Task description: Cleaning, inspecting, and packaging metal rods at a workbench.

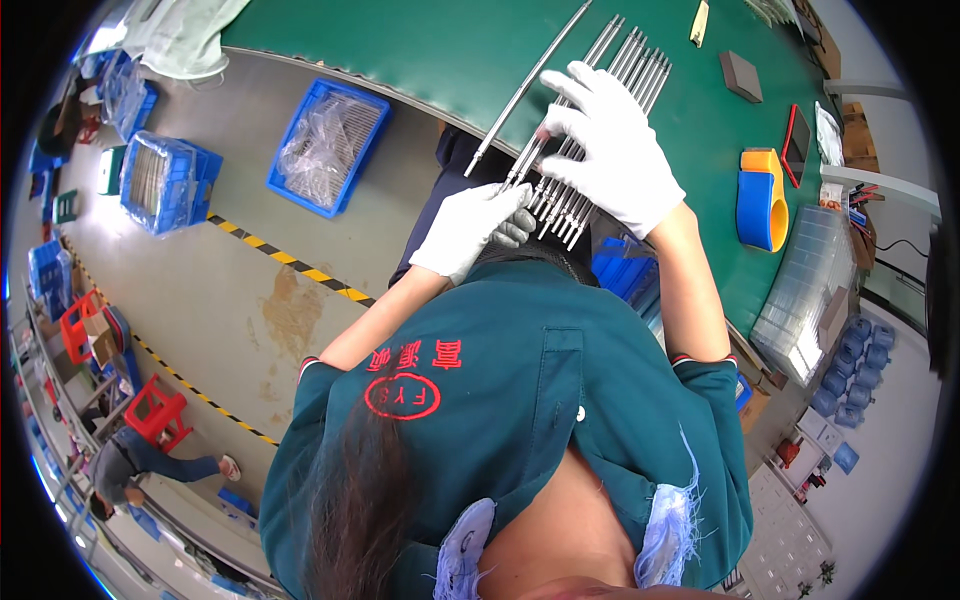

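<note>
Several slim silvery metal rods (640, 75) with stepped ends lie side by side on the green tabletop, their near ends reaching past its edge toward my body. One more rod (528, 86) lies apart, to the left of the group. My left hand (470, 230), in a white glove, is closed at the near end of the group's leftmost rods, thumb and fingers pinching a rod end. Over the middle of the group lies my white-gloved right hand (615, 155), its fingers spread and bent across the rods. Its palm hides part of them.
On the green table (400, 40) are a grey block (740, 77), a yellow-and-blue tape dispenser (762, 200) and a cutter knife (699, 22). White cloth (185, 40) hangs at the far left corner. A blue crate (328, 148) of rods stands on the floor. Another person (150, 465) is at lower left.
</note>
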